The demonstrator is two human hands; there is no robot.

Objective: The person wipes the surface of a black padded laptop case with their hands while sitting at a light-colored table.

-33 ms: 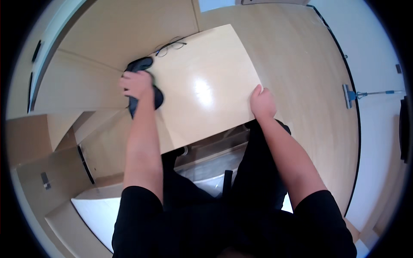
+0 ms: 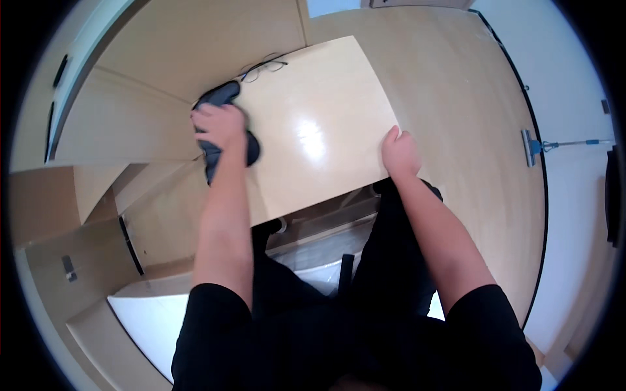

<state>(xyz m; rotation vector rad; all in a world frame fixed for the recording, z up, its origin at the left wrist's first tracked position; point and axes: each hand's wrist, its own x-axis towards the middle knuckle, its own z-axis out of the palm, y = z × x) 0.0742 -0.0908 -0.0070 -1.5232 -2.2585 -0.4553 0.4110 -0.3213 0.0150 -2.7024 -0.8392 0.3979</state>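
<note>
My left hand (image 2: 222, 126) is closed over a black, smooth-looking thing with rounded lobes (image 2: 222, 94) at the left side of a pale wooden tabletop (image 2: 319, 98). Its exact kind cannot be made out, since my fingers cover its middle. One dark lobe shows beyond the hand, and others stick out to the right and below. At the table's right edge, my right hand (image 2: 400, 153) is closed around the edge, thumb on top. A pair of thin-framed glasses (image 2: 264, 64) lies by the far left edge of the tabletop.
Wooden cabinet panels (image 2: 215, 39) border the table on the left and far side. My legs in black trousers (image 2: 391, 241) are below its near edge. A mop with a blue and silver head (image 2: 531, 148) stands against the right wall. White bedding-like material (image 2: 147, 319) shows at lower left.
My left hand has shifted slightly to the right together with the black thing. My right hand keeps its hold on the table edge. The whole view has moved a little.
</note>
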